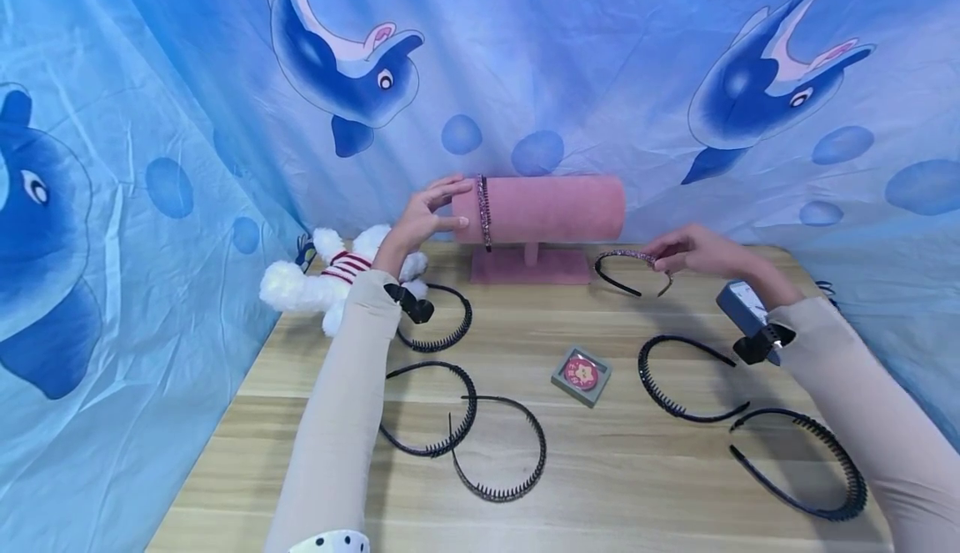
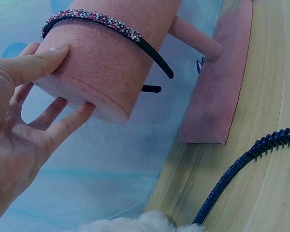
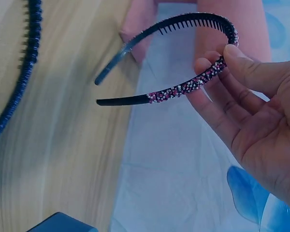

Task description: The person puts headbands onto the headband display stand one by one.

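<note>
A pink bar-shaped headband stand (image 1: 555, 209) stands at the back of the table. My left hand (image 1: 423, 218) holds the stand's left end, its thumb (image 2: 43, 62) on the bar's side and its fingers at the end face. Just inward of that thumb, a headband with multicoloured beads (image 2: 94, 19) sits around the bar. To the right of the stand, my right hand (image 1: 697, 251) pinches a second beaded headband (image 3: 183, 88) by its beaded part, between thumb and fingers. This one has black teeth inside, and its two tips point away from the palm.
Dark toothed headbands lie on the table (image 1: 600, 486), one pair overlapping at the left (image 1: 500, 496) and others at the right (image 1: 660, 394). A small grey-green box with a pink badge (image 1: 581, 374) lies mid-table. At left sits a white plush toy (image 1: 292, 286); a blue box (image 1: 742, 307) is by the right wrist.
</note>
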`<action>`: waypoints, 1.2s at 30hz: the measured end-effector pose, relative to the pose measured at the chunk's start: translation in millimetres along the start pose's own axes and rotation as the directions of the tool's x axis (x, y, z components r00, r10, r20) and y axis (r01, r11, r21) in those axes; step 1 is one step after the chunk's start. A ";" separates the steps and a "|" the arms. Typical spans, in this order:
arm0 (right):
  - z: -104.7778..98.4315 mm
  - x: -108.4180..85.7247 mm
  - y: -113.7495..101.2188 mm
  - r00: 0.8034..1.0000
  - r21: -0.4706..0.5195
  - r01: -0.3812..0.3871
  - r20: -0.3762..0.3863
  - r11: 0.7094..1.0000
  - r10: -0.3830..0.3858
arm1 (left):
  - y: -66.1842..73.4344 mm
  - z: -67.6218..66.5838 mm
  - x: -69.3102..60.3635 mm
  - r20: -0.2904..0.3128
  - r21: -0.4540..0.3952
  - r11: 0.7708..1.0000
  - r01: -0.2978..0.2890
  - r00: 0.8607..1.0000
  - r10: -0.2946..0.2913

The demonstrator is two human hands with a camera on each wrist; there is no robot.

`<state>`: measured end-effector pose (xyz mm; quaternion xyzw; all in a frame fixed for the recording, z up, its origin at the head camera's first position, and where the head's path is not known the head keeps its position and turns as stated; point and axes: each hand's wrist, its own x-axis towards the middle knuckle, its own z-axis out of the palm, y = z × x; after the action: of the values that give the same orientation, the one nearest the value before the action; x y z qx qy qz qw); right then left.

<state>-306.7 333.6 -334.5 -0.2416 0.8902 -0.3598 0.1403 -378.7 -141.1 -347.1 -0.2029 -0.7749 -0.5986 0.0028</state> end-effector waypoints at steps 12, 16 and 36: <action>-35.8 -4.2 1.3 0.991 0.079 -0.090 -0.095 0.993 0.098 | 18.7 0.9 -5.7 0.026 -0.012 1.000 0.023 0.999 -0.023; -45.5 -5.3 0.8 0.987 0.042 -0.112 -0.114 0.993 0.116 | 25.8 0.8 -9.2 0.039 -0.025 0.999 0.034 0.999 -0.033; -48.3 -2.4 -7.8 0.906 0.098 -0.134 -0.391 0.986 0.162 | 25.7 2.8 -11.5 0.033 -0.035 0.999 0.024 0.999 -0.023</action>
<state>-322.6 357.7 -294.9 -0.0902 0.9029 -0.4201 -0.0084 -359.3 -136.9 -326.9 -0.2036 -0.7664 -0.6088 -0.0204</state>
